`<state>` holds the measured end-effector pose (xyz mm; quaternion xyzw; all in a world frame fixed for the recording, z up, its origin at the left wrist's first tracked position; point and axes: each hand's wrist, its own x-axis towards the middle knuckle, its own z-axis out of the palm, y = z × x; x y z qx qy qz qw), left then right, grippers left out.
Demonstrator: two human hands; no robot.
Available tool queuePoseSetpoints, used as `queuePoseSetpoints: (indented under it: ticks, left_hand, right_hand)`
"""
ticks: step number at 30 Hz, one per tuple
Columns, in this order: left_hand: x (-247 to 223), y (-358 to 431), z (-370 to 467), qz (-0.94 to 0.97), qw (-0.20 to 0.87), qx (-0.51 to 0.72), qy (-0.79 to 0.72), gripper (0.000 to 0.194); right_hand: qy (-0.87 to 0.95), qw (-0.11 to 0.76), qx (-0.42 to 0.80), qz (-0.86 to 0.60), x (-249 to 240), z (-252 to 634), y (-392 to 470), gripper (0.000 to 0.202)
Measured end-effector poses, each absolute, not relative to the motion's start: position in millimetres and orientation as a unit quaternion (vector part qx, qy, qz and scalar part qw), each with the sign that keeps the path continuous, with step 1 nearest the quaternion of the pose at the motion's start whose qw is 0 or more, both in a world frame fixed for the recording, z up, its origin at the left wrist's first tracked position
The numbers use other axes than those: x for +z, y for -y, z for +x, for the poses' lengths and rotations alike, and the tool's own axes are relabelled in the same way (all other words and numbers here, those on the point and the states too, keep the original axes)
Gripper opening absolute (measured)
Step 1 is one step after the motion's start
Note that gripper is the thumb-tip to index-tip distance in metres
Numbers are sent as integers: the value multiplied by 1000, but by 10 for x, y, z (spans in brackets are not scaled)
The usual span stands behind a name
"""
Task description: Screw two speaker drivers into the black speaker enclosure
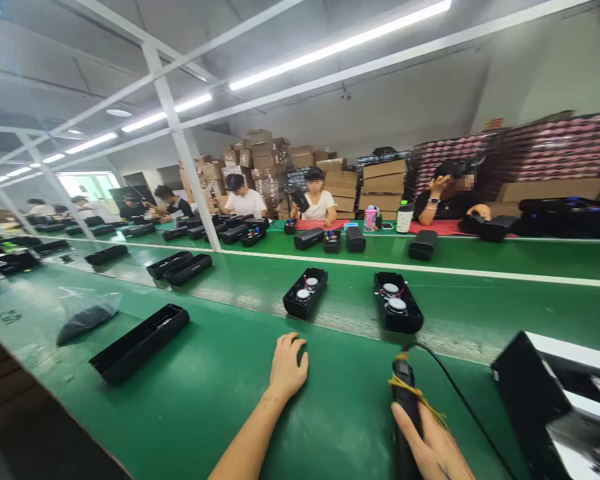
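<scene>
My left hand (287, 368) is held over the green worktop with its fingers apart and nothing in them. Beyond its fingertips is a black speaker housing (305, 308) with two round silver-white speakers in it. My right hand (433, 443) is wrapped round a black corded electric screwdriver (405, 390). Yellow string is tied about the tool, and a black cable runs off its far end; its bit is hidden. Farther on from the tool, a second housing with two speakers (399, 315) sits on the belt strip. To the left, a long open black casing (141, 343) lies on the worktop.
A clear plastic bag with dark contents (90, 313) lies at left. An open black-and-white box (555, 393) stands at right, near the cable. A metal post (185, 147) rises beyond the belt. Several people sit across the line among black casings and bottles (404, 219).
</scene>
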<state>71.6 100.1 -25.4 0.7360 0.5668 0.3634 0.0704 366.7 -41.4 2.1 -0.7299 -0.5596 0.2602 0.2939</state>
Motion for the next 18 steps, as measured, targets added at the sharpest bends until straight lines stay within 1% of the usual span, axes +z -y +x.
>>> queuePoseSetpoints:
  ticks: [4, 10, 14, 18]
  left_hand:
    - [-200, -1013, 709, 750, 44, 337, -567, 23]
    - [-186, -1035, 665, 765, 20, 308, -566, 23]
    - [-140, -1016, 696, 793, 25, 280, -541, 31]
    - [-73, -1016, 747, 830, 49, 239, -501, 41]
  right_hand:
    - [557, 227, 258, -756, 264, 3708, 231, 63]
    - [554, 149, 206, -793, 372, 3695, 308, 59]
    - [544, 128, 189, -808, 437, 3777, 390, 60]
    - [531, 136, 175, -818, 505, 3842, 420, 59]
